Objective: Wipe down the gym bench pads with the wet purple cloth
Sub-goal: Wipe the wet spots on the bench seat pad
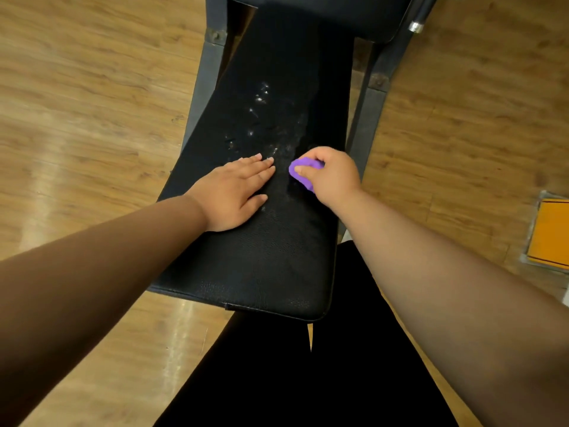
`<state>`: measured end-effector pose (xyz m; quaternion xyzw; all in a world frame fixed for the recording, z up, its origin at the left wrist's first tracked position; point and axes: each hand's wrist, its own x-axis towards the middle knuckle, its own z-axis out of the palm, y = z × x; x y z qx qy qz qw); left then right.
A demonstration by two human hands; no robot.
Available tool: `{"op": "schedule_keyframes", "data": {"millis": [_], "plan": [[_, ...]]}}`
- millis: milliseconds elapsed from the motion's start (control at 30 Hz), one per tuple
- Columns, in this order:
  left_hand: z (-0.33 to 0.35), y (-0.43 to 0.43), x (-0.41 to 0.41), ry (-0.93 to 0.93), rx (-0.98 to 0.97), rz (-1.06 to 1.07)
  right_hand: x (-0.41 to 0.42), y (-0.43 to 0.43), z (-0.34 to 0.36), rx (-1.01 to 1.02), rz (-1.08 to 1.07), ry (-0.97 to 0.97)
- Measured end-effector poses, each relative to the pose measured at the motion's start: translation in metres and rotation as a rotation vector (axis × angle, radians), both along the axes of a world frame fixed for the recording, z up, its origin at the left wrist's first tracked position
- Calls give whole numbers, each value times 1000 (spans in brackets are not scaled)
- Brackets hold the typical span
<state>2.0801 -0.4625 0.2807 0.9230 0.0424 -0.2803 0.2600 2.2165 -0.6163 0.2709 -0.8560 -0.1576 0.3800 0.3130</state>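
A black padded gym bench pad (261, 266) runs from the near centre toward the top of the view. Wet streaks and droplets (261, 118) glisten along its middle. My right hand (331, 175) grips a bunched purple cloth (303, 171) and holds it against the pad's right side. Most of the cloth is hidden under the fingers. My left hand (234, 195) rests flat on the pad with straight fingers, just left of the cloth. A second black pad (338, 16) begins at the top.
The bench's dark metal frame (368, 118) flanks the pad on both sides. Wooden flooring (92, 118) surrounds the bench. An orange flat object in a grey tray (551, 232) lies on the floor at the right edge. My dark-clothed legs (308, 380) fill the bottom centre.
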Motion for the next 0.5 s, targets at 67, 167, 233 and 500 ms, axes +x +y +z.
{"op": "schedule_keyframes", "data": {"millis": [67,167,233,500], "plan": [[-1,-1,0,-5,3,13,-14,-4,7,16,23,-5],[-3,-3,2,-14,9,34,-40,-24,21,82,92,33],[-2,-2,2,-10,6,39,-44,-30,25,107,133,13],[1,-3,3,0,21,31,-22,-7,5,4,36,-36]]}}
